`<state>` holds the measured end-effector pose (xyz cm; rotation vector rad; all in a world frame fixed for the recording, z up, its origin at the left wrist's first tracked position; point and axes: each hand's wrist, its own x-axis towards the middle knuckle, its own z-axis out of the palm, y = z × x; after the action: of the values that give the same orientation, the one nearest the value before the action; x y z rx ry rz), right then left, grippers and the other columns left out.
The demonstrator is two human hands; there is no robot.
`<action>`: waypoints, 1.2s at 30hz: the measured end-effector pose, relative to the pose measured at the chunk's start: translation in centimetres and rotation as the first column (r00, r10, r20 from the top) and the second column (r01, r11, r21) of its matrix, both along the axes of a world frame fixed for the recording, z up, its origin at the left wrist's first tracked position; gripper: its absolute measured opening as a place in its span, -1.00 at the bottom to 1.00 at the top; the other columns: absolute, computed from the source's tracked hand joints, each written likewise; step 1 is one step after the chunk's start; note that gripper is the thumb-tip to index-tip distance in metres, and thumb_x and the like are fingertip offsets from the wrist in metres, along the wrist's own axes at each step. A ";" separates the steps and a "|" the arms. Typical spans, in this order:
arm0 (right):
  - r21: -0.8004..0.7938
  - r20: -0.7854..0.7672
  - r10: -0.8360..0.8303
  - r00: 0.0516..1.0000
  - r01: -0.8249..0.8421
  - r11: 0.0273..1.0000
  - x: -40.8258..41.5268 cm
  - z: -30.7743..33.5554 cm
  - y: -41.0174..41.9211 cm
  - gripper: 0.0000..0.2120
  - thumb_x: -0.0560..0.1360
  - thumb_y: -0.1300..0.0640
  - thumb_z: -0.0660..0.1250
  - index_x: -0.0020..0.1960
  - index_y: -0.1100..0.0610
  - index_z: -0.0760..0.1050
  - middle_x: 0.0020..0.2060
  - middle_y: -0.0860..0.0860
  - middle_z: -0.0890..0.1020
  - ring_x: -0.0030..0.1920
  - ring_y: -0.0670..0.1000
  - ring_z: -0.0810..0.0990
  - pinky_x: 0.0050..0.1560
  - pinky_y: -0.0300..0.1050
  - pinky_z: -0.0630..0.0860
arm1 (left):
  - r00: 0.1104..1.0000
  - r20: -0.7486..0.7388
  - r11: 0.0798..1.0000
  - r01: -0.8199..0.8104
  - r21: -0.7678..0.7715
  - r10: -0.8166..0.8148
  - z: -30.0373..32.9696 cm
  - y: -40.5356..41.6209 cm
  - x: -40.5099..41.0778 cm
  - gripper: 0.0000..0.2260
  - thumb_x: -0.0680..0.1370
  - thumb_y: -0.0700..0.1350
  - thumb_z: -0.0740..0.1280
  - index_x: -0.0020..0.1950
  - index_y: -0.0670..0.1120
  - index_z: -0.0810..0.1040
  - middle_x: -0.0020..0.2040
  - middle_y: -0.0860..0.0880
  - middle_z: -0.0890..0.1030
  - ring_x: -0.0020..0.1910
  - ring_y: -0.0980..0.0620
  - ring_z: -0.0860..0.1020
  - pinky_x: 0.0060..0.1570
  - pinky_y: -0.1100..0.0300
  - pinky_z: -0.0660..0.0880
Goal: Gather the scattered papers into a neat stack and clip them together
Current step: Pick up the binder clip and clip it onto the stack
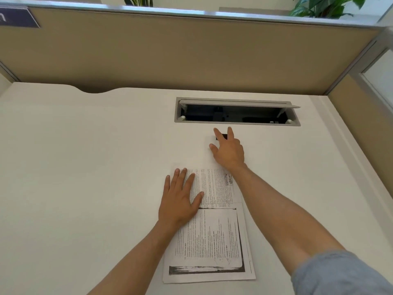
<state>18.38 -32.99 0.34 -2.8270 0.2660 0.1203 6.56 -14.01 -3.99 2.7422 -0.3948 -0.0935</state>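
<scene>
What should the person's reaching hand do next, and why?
Probably close the right hand on the small black clip and bring it back. The fingers are spread right over it, not yet gripping, while the left hand lies flat on the papers, which already look stacked.

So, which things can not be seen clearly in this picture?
- Black clip, head view: mostly covered by the right hand; whether the fingers touch it cannot be told.
- Papers: print too small to read; left hand covers the upper left part; sheet count unclear.
- Desk opening: inside is dark.
- Blue label: cut off by the left edge.
</scene>
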 end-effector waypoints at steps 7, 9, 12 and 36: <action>-0.109 0.055 0.080 0.995 -0.073 0.991 1.2 -0.5 -0.2 -0.70 0.61 0.08 0.14 0.30 0.09 0.45 0.19 0.17 0.51 0.19 0.15 0.42 -0.05 -0.03 0.46 | 1.000 0.006 1.000 0.004 0.012 -0.004 -0.2 0.0 0.0 -0.37 0.59 0.30 -0.03 0.59 0.01 0.14 0.62 -0.03 0.06 0.60 0.01 -0.12 0.53 -0.03 -0.22; -0.046 0.114 0.064 0.991 -0.059 0.997 0.8 -0.7 -0.2 -0.73 0.59 0.23 0.13 0.22 0.14 0.50 0.10 0.16 0.54 0.13 0.14 0.44 -0.18 -0.08 0.41 | 1.000 0.006 1.000 0.005 0.014 -0.005 -0.2 0.0 0.1 -0.37 0.59 0.30 -0.03 0.59 0.01 0.14 0.62 -0.03 0.06 0.60 0.01 -0.12 0.53 -0.02 -0.23; 0.154 0.183 -0.039 0.982 0.011 0.988 0.0 -0.5 0.0 -0.74 0.58 0.24 0.19 0.21 0.13 0.54 0.10 0.14 0.57 0.14 0.13 0.49 -0.06 -0.11 0.48 | 1.000 -0.013 1.000 0.012 -0.009 -0.012 -0.2 0.2 0.1 -0.36 0.58 0.32 -0.04 0.58 0.02 0.15 0.62 -0.03 0.06 0.60 0.02 -0.13 0.53 0.00 -0.26; 0.887 0.170 -0.308 0.936 -0.009 0.461 -16.5 4.0 6.0 -0.77 0.55 0.24 0.31 0.12 0.02 0.64 -0.01 -0.09 0.69 -0.03 -0.12 0.64 0.02 -0.29 0.56 | 0.828 -0.560 0.557 -0.452 -0.697 -0.029 9.7 0.3 -2.8 -0.87 0.55 -0.12 0.38 -0.06 -0.14 0.69 -0.15 -0.02 0.69 -0.16 0.07 0.60 -0.16 0.16 0.48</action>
<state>1.90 -26.98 4.32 -1.7032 0.2744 -0.1889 3.72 -13.72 5.75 1.6990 0.0866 -0.4550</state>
